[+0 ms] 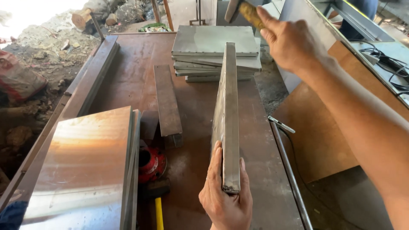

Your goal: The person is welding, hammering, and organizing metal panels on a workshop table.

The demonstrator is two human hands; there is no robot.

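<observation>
My left hand (225, 196) grips the near end of a flat stainless steel tray panel (226, 115) that stands on its edge on the rusty metal workbench (196, 106), running away from me. My right hand (286, 39) is raised above the panel's far end and is closed on the yellowish handle of a hammer (242, 9), its head blurred at the top of the view.
A stack of similar steel panels (215, 53) lies at the bench's far end. A shiny steel sheet (83, 166) rests at the near left. A rusty flat bar (167, 100), a red tool (150, 164) and a yellow handle (158, 213) lie between. Plywood (315, 127) and cables (390, 68) are to the right.
</observation>
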